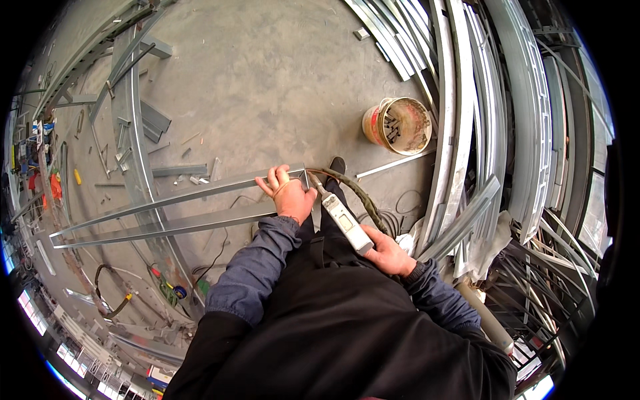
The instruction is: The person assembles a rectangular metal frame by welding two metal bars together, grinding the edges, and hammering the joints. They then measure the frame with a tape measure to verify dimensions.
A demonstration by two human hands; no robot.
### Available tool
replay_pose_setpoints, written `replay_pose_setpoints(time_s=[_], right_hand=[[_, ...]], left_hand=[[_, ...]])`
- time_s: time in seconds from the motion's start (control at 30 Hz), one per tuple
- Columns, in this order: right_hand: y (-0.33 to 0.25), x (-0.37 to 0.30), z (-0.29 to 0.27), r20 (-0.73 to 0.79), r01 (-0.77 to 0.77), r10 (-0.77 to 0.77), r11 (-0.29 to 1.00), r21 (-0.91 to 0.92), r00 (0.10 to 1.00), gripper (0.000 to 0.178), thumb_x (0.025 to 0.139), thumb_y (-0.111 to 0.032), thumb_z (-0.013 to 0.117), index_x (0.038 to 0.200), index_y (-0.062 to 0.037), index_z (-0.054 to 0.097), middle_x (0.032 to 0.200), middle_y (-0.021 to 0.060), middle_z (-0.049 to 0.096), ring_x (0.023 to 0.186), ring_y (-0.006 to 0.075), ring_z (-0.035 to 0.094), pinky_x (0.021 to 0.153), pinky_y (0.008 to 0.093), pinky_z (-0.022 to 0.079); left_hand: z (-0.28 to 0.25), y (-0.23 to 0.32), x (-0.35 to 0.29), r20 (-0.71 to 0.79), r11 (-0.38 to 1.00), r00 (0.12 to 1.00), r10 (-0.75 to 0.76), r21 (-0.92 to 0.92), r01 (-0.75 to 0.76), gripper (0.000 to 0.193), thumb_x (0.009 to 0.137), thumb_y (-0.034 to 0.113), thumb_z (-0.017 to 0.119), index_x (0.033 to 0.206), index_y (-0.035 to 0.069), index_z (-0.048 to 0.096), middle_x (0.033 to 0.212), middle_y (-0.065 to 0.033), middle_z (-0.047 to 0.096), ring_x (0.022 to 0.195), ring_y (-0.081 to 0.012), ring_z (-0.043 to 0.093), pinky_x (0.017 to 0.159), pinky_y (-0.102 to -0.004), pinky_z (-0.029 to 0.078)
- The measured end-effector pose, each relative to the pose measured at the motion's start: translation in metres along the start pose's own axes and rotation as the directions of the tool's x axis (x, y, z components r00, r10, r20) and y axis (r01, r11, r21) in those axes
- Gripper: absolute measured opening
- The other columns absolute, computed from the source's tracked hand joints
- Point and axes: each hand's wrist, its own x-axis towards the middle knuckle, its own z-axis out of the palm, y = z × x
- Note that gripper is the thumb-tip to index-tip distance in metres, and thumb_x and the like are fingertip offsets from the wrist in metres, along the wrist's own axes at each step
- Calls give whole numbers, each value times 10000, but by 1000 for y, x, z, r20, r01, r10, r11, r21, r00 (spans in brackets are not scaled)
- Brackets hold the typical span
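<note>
A long narrow V-shaped frame of galvanized metal channel (187,193) reaches from my lap out to the left, its two bars meeting at the far left tip. My left hand (293,199) grips its near end, fingers bent over the upper bar and thumb toward the corner. In my right hand (389,255) is a white boxy hand tool (345,223) with a narrow metal nozzle, held by its lower end. The nozzle points up at the frame's near corner, close to my left thumb; whether it touches cannot be made out. A dark green sleeved hose (357,190) curves beside the tool.
A dirty bucket (375,127) holding small dark pieces stands ahead on the right. Long metal profiles (460,100) are stacked along the right side. To the left stand a metal beam (133,127), scattered offcuts and cables. Coiled cable (397,220) lies right of my legs.
</note>
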Motion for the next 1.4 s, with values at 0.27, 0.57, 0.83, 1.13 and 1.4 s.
replay_pose_setpoints(time_s=[0.27,0.57,0.83,1.13,1.4], right_hand=[[10,2,0,-28,63,-64,998,-29,998,597,1033,-265,683,1542,-27,481,1356,193,694,1282,273,654,1098,369,476],[6,3,-4,-28,41,-43,997,-68,999,618,1034,-316,672,1565,-70,472,1363,193,695,1279,316,666,1084,397,494],[8,5,-6,-6,48,-49,998,-48,999,615,1039,-306,669,1561,-51,469,1390,198,677,1304,309,650,1096,395,487],[5,1,-12,-3,22,-22,1000,-21,1000,626,1036,-313,677,1578,-84,462,1411,181,668,1319,300,641,1107,390,482],[-6,4,-24,39,-32,32,999,-14,999,654,1040,-330,684,1578,-42,449,1471,189,629,1372,294,603,1152,388,455]], left_hand=[[-5,5,1,30,1000,1000,-4,2,4,270,704,363,853,726,105,774,1451,-125,474,1463,-388,277,1248,-710,-44],[-5,8,3,29,999,999,-22,37,21,204,680,300,856,676,127,750,1428,-105,499,1458,-377,295,1247,-701,-39],[-6,8,3,29,999,999,-17,32,16,175,683,280,836,683,127,752,1420,-104,500,1451,-379,302,1244,-706,-42],[-3,9,5,19,999,1000,7,35,-8,182,696,298,820,667,143,730,1416,-112,502,1439,-401,303,1239,-714,-38],[-1,9,7,39,997,999,2,78,-5,233,711,338,798,667,122,725,1423,-111,502,1435,-425,295,1231,-716,-34]])
